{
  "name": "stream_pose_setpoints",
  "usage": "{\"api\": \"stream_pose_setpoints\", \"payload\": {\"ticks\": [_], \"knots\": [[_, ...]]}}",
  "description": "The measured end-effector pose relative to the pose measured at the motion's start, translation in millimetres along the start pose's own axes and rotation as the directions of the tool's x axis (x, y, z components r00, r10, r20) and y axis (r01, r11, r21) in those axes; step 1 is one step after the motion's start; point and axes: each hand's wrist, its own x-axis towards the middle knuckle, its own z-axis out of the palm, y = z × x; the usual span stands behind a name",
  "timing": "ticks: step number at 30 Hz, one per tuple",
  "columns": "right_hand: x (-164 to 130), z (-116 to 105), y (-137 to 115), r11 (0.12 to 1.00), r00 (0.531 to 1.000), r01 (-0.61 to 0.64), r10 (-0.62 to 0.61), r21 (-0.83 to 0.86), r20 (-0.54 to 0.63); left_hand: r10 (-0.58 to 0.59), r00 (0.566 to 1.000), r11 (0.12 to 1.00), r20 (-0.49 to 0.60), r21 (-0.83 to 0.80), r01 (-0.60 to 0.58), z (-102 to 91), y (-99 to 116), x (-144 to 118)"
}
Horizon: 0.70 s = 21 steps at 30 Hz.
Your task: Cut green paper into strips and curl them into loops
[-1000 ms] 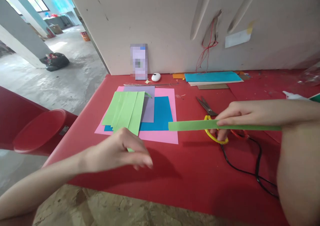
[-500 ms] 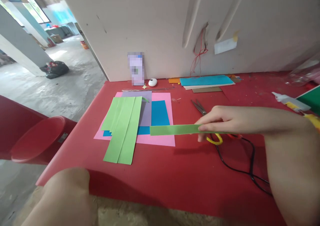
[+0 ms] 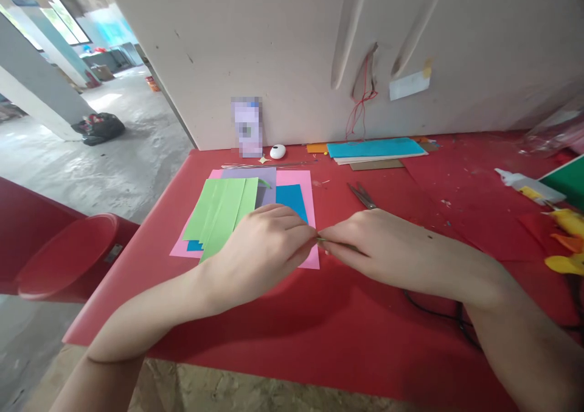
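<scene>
My left hand [image 3: 262, 251] and my right hand [image 3: 381, 251] meet fingertip to fingertip above the red table [image 3: 319, 314]. Both pinch a green paper strip [image 3: 322, 240], of which only a sliver shows between the fingers; the rest is hidden by my hands. Just behind my left hand lie several green paper strips [image 3: 221, 214] on a stack of purple, blue and pink sheets [image 3: 292, 187]. The scissors [image 3: 362, 196] lie behind my right hand, with their blades showing and their handles hidden.
A black cable [image 3: 456, 324] runs under my right forearm. At the back by the wall lie a blue paper stack [image 3: 376, 149] and a white oval object [image 3: 278, 151]. A glue bottle [image 3: 520, 184] and yellow pieces [image 3: 566, 223] sit at the right. A red chair [image 3: 68, 254] stands left of the table.
My left hand came up from below the table edge and joined my right hand on the green strip. The strip, held out flat before, is now almost hidden between both hands.
</scene>
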Motion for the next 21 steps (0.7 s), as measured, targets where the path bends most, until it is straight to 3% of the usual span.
{"api": "stream_pose_setpoints", "payload": {"ticks": [8, 16, 21], "knots": [[4, 2, -4, 0.988, 0.999, -0.026, 0.02, -0.152, -0.041, 0.013, 0.994, 1.0, -0.111, 0.024, -0.011, 5.3, 2, -4], [0, 3, 0, 0.998, 0.998, -0.047, 0.045, 0.039, 0.049, 0.017, 1.0, 0.997, -0.019, 0.076, -0.016, 0.0, 6, -4], [-7, 0, 12, 0.989, 0.993, -0.093, 0.084, 0.115, 0.082, -0.009, 0.999, 0.999, -0.033, 0.031, 0.01, -4.2, -1, -6]]}}
